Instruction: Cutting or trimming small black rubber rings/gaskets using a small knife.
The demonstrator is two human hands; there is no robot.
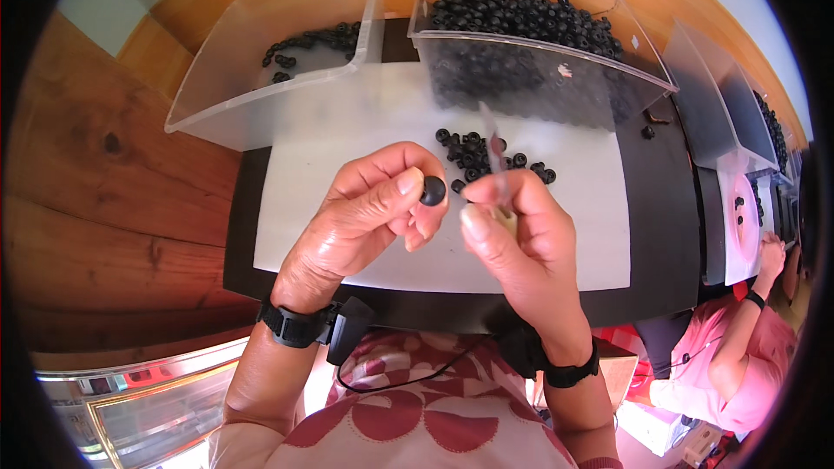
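A smooth, round black piece [433, 191], matt with a soft sheen on top, sits pinched between the left hand's [369, 204] thumb and fingers. It is above the white sheet [578, 234], roughly midway between the table's [665, 252] left and right edges. The right hand [530, 243] grips a pale-handled knife [496, 143], its blade blurred, pointing toward the far edge.

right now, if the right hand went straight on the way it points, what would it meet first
Likely the loose black pieces ahead; the right hand's height is unclear, so it might pass over toward the heaped clear bin.
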